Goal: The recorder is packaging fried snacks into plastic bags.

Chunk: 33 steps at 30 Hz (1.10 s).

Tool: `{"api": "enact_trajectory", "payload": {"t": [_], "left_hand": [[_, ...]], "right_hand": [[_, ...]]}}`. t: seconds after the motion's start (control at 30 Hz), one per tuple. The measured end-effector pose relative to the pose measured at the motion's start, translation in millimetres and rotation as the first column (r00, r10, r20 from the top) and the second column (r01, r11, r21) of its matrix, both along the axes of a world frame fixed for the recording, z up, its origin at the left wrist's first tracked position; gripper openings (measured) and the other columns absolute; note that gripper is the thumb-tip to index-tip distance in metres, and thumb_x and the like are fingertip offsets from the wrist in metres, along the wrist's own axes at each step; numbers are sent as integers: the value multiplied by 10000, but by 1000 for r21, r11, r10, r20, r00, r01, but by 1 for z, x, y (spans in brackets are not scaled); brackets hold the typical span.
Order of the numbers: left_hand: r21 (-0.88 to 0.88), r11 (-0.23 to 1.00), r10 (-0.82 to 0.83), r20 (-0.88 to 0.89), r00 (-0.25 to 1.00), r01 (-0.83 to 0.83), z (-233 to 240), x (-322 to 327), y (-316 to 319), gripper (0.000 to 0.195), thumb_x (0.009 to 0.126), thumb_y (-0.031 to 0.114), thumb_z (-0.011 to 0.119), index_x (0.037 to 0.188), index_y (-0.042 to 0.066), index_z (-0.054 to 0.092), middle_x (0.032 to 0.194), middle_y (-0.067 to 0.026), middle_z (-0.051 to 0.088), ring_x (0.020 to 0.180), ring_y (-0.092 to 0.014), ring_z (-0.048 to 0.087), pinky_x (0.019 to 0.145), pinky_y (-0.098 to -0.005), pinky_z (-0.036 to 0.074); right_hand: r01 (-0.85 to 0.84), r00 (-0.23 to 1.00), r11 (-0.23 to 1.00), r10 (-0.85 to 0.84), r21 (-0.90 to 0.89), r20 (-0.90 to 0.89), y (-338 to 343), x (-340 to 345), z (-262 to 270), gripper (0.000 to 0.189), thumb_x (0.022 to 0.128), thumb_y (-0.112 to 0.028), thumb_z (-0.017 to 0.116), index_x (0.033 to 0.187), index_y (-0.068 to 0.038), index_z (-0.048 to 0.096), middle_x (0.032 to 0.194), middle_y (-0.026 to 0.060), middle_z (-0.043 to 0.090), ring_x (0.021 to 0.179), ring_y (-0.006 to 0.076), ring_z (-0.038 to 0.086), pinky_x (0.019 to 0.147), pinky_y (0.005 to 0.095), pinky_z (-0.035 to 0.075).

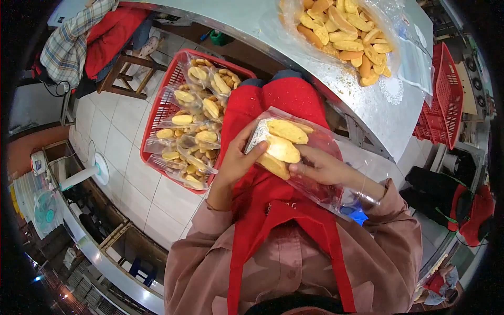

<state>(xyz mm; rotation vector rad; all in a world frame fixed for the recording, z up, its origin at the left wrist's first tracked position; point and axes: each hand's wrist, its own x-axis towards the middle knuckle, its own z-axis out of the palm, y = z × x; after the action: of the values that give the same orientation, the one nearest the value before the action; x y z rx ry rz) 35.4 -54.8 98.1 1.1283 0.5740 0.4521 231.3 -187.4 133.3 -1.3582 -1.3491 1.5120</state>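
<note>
Over my lap is a clear plastic bag (315,122) with several yellow-coated bread slices (286,131) in its left end. A white lace-patterned paper doily (260,134) shows at that end. My left hand (242,155) grips the bag's end from outside, thumb pressed over the doily and slices. My right hand (321,165) reaches in through the bag's right side, the plastic lying over its wrist. Its fingers are at the slices' right ends, partly hidden behind them, so how firmly they hold is unclear.
Left of my legs, a red plastic basket (151,128) holds several filled bags. On the metal table (378,130) lie a large open bag of bread slices (344,37), another doily (391,90) and flat plastic bags (415,65). A person (82,47) sits near a wooden stool (124,75).
</note>
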Motion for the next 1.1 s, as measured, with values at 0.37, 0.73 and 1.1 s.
{"api": "enact_trajectory", "payload": {"t": [0.37,0.73,1.1], "left_hand": [[-24,989,-146,46,988,147,-7,-13,-6,588,970,162,579,1456,-50,325,1427,-95,447,1310,-168,406,1092,-323,320],[-37,981,-192,10,981,192,2,-16,-11,706,927,143,640,1488,-46,255,1514,-139,347,1344,-185,374,1101,-332,315],[143,976,-186,161,969,164,13,3,-16,774,886,1,592,1517,-48,146,1599,-157,171,1449,-227,220,1169,-358,152]], "right_hand": [[-108,962,936,13,-334,-274,-1,4,9,312,1026,-276,497,1200,-22,544,916,25,602,775,89,551,705,247,461],[179,956,951,-228,251,186,-16,-19,-3,289,965,-296,600,1024,-17,647,784,66,609,677,129,626,594,305,477],[2,970,966,-65,-258,-236,-12,9,22,619,957,-634,402,1118,-51,536,831,37,592,607,103,538,525,222,406]]}}
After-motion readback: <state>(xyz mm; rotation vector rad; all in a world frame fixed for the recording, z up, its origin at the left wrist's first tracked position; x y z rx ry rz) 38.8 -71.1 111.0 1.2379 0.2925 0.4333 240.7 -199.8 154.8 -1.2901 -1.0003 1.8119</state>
